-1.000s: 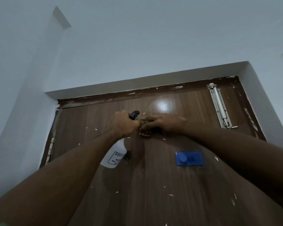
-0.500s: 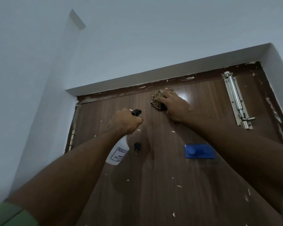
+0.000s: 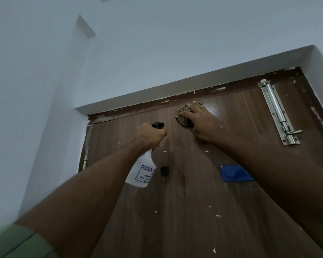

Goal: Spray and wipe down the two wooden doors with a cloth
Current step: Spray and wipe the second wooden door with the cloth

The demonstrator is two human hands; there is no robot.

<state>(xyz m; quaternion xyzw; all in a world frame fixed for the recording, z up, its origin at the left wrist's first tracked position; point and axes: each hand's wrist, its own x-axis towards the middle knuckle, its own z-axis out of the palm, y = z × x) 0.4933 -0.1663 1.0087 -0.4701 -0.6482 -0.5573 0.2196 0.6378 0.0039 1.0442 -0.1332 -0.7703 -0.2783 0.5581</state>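
A dark brown wooden door (image 3: 194, 211) with white paint flecks fills the lower view, seen from below. My left hand (image 3: 150, 135) grips the neck of a white spray bottle (image 3: 143, 171) with a black nozzle, held up close to the door's upper left. My right hand (image 3: 201, 121) presses a patterned brown cloth (image 3: 184, 116) flat against the door just under the top frame. A shiny wet patch shows right of the cloth.
A steel tower bolt (image 3: 278, 112) is fixed at the door's upper right. A blue hook plate (image 3: 233, 173) and a small black hook (image 3: 164, 171) stick out from the door below my hands. White walls (image 3: 45, 90) enclose the recess; hinges sit on the left frame.
My right hand has carried the cloth up from beside the bottle to the top of the door. The left hand with the bottle has stayed nearly where it was.
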